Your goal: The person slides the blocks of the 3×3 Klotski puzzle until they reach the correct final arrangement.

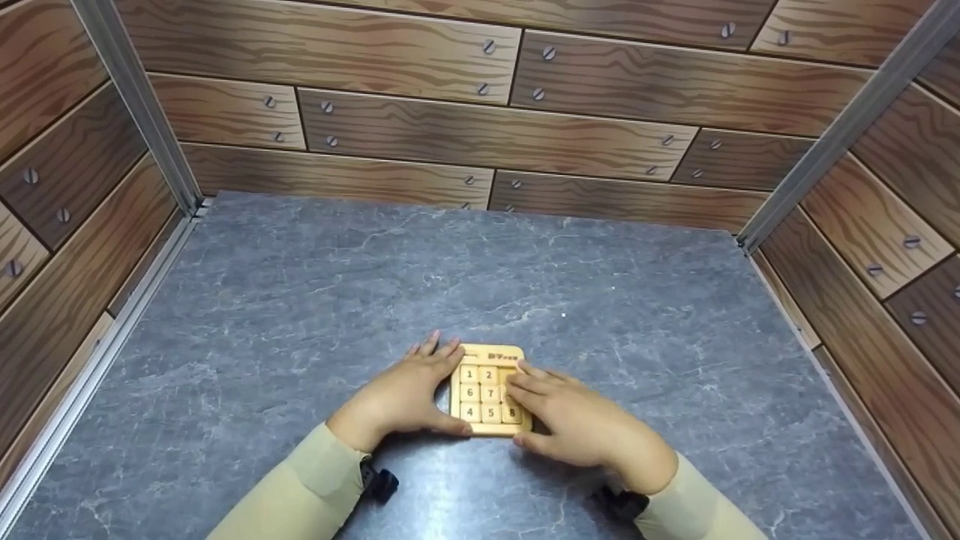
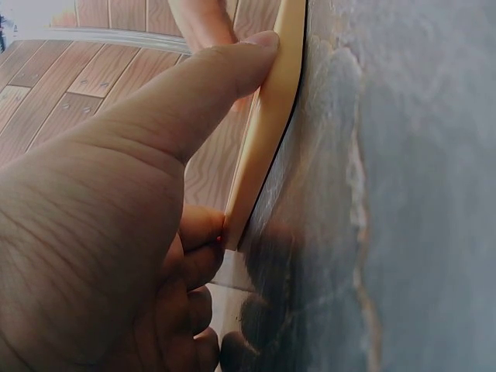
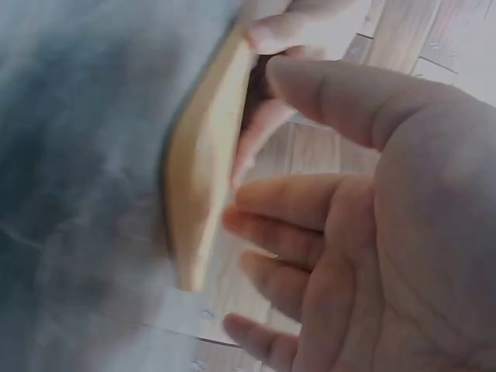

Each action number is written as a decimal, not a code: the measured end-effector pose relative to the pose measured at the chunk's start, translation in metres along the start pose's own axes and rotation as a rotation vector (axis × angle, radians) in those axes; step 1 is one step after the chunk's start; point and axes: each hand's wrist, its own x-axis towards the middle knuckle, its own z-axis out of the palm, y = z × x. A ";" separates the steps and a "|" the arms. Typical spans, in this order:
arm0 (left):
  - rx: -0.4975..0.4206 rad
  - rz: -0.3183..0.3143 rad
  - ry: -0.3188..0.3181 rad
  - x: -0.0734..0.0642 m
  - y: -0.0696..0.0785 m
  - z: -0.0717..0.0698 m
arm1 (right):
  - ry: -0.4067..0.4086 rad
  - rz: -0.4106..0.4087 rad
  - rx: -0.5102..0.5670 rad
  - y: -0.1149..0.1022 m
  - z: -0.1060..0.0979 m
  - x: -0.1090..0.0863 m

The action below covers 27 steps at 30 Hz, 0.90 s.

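A yellow wooden number slide puzzle lies flat on the table in the head view. Its tiles 1, 2, 6, 7, 4, 5 and 8 can be read, and the top right slot looks bare. My left hand holds the frame by its left side, thumb at the near corner and fingers at the far one. From the right, my right hand reaches over the puzzle with fairly straight fingers. Its fingertips touch the right column and hide the tile there. Side-on, the puzzle's edge shows under my left thumb in the left wrist view.
A grey marbled tabletop surrounds the puzzle. Wood-patterned walls stand at the back and both sides, with metal posts at the corners. Dark wrist devices sit under the sleeves.
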 end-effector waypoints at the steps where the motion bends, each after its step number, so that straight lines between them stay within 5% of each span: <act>1: -0.002 0.000 0.001 0.000 0.000 0.000 | -0.006 0.007 -0.015 -0.002 -0.001 -0.002; 10: -0.019 -0.003 0.001 -0.001 0.001 -0.001 | -0.020 0.055 -0.086 -0.016 0.000 -0.009; 27: -0.014 -0.006 0.005 0.000 0.000 0.000 | 0.012 0.047 -0.057 0.002 0.009 0.005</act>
